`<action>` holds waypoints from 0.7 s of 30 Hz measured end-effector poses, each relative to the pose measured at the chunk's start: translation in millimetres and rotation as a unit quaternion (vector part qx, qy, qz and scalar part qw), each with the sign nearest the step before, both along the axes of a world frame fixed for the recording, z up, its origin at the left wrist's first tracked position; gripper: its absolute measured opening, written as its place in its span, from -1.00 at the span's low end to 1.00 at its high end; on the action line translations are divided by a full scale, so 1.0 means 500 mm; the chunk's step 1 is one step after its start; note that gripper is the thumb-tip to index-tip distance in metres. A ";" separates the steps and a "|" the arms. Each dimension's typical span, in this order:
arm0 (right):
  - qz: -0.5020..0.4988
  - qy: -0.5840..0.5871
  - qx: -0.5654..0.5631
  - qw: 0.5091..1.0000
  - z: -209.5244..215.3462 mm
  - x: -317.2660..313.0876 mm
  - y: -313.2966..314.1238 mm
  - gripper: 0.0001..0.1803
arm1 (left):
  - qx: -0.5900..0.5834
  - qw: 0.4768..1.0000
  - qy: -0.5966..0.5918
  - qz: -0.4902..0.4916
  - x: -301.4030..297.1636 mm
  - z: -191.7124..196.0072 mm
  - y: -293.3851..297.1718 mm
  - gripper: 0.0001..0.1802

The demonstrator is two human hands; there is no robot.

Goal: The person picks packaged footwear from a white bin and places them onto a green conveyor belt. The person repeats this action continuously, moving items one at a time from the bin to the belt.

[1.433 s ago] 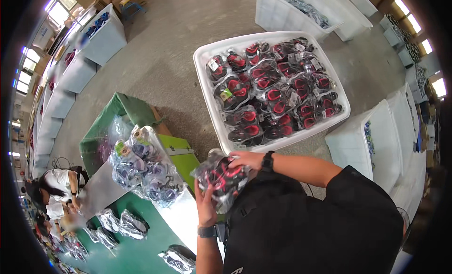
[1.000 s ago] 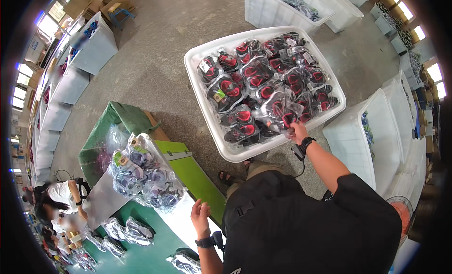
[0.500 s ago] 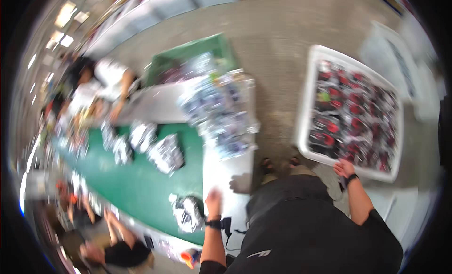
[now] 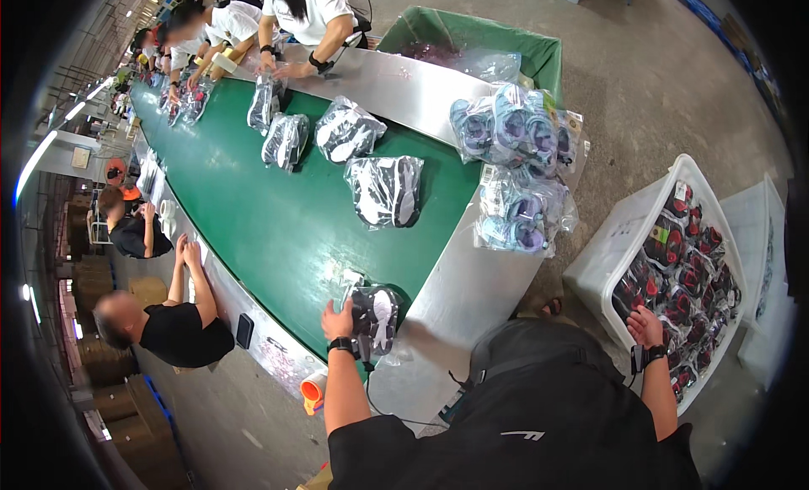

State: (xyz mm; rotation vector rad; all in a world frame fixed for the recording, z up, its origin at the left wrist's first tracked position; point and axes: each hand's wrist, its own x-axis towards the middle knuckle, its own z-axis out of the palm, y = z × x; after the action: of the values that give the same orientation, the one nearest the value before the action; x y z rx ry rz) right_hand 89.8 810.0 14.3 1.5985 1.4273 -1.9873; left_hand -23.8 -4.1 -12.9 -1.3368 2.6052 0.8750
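Note:
My left hand [image 4: 337,320] is at the left edge of a clear bag holding a pair of dark shoes [image 4: 375,319] with pale soles. Its fingers look apart, and the bag lies on the green conveyor belt [image 4: 244,229] near the metal end. Over the near edge of a white bin [image 4: 602,275] hangs my right hand [image 4: 645,327], fingers loosely bent and nothing visible in it. Bagged black-and-red shoes [image 4: 674,275] fill that bin. Further up the belt lie several more bagged shoes [image 4: 383,191].
Bagged light-blue sandals [image 4: 522,208] are piled on the metal table corner [image 4: 447,283]. Behind them stands a green bin [image 4: 539,60]. An orange-and-white tape roll [image 4: 313,393] and a phone [image 4: 244,331] rest along the left edge. Co-workers [image 4: 316,22] line both sides.
My view has swung left, and the blur has gone. My left hand has come to the nearest bagged shoes. My right hand still hangs by the white bin.

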 end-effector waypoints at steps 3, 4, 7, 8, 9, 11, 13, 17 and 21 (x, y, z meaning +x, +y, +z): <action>0.019 -0.009 0.011 1.000 0.021 -0.014 -0.025 -0.56 | 0.204 0.978 -0.033 0.002 0.070 -0.022 -0.012 0.18; 0.018 -0.021 0.018 0.999 0.020 -0.015 -0.030 -0.56 | 0.203 0.978 -0.049 -0.005 0.071 -0.023 -0.015 0.19; 0.012 -0.054 0.011 0.998 0.001 -0.005 -0.036 -0.58 | 0.219 0.972 -0.082 -0.002 0.068 0.003 -0.001 0.20; 0.018 -0.065 0.008 0.998 -0.007 -0.003 -0.036 -0.61 | 0.262 0.961 -0.073 0.056 0.069 0.017 0.014 0.16; 0.030 -0.054 -0.007 0.998 -0.015 -0.003 -0.033 -0.61 | 0.249 0.965 -0.064 0.052 0.061 0.023 0.039 0.11; 0.030 -0.075 0.011 0.997 -0.025 -0.005 -0.033 -0.63 | 0.199 0.980 -0.017 0.021 0.043 0.043 0.076 0.01; 0.043 -0.068 0.006 0.997 -0.027 -0.014 -0.033 -0.62 | 0.156 0.983 0.093 0.018 0.031 0.043 0.136 -0.30; 0.079 -0.048 0.009 0.996 -0.020 -0.040 -0.042 -0.59 | 0.401 0.902 0.125 0.106 0.019 0.044 0.209 -0.41; 0.096 -0.028 0.028 0.995 -0.021 -0.058 -0.056 -0.60 | 0.672 0.709 0.164 0.139 0.013 0.071 0.268 -0.37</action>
State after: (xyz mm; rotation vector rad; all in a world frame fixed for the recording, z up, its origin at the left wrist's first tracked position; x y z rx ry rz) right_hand 61.0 782.2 3.7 1.4653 1.5633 -1.7957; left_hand -17.1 130.0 22.4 -1.0153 1.0307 2.4567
